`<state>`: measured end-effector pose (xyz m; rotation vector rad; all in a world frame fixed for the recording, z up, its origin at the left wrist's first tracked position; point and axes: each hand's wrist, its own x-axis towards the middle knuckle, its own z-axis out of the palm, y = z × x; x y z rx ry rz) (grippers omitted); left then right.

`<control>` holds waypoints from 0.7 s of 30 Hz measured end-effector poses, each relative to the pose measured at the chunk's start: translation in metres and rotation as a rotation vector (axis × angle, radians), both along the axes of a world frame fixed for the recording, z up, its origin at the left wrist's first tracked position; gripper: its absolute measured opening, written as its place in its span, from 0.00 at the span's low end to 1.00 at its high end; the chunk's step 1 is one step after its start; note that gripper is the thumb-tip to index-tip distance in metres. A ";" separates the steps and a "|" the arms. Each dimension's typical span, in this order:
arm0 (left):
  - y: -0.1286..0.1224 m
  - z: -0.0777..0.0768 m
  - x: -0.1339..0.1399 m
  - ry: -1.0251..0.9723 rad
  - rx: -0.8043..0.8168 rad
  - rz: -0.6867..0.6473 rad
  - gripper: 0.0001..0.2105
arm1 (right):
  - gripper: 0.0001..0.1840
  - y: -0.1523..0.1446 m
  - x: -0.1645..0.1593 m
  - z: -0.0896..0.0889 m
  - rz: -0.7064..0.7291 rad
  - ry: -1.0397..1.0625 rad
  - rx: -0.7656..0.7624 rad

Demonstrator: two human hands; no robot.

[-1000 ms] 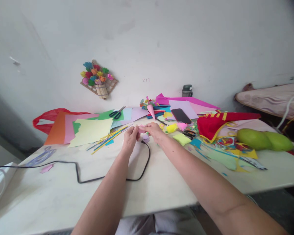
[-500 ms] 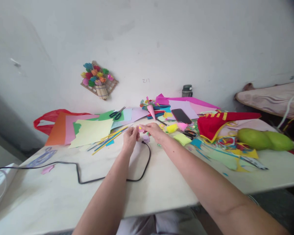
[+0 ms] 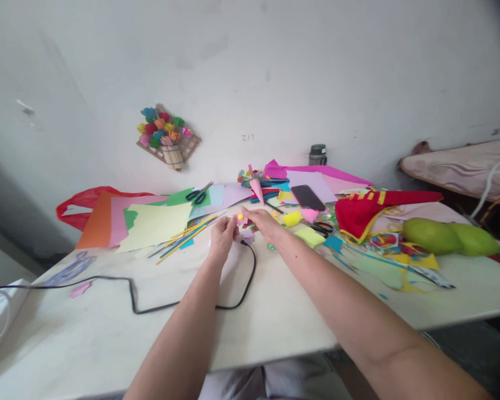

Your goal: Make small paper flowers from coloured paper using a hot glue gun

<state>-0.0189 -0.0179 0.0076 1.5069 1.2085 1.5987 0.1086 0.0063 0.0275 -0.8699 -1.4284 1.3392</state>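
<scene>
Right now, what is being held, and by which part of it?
A small pink piece with a yellow centre, pinched by its edges between left hand and right hand.

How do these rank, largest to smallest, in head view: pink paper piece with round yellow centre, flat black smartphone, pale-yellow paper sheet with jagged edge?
1. Pale-yellow paper sheet
2. Black smartphone
3. Pink paper piece, partly covered but clearly smallest

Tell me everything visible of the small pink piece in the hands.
The pink piece looks like paper, with a round yellow spot facing the camera. The fingertips of the left hand and right hand hold it, partly covering it. In view it sits above the cable tip. Its folds are too small to tell.
</scene>
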 end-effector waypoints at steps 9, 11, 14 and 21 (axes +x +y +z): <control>-0.003 0.003 -0.001 -0.069 -0.053 -0.098 0.19 | 0.15 0.002 0.000 -0.002 -0.107 -0.014 0.091; -0.004 0.004 -0.002 -0.083 -0.077 -0.085 0.20 | 0.15 0.002 0.000 -0.001 -0.096 -0.058 0.140; -0.003 0.003 -0.003 -0.056 -0.074 -0.070 0.19 | 0.15 0.001 0.001 0.001 -0.072 -0.105 0.163; -0.003 0.004 -0.001 -0.058 -0.029 -0.006 0.17 | 0.13 0.003 0.000 -0.002 -0.029 -0.066 0.106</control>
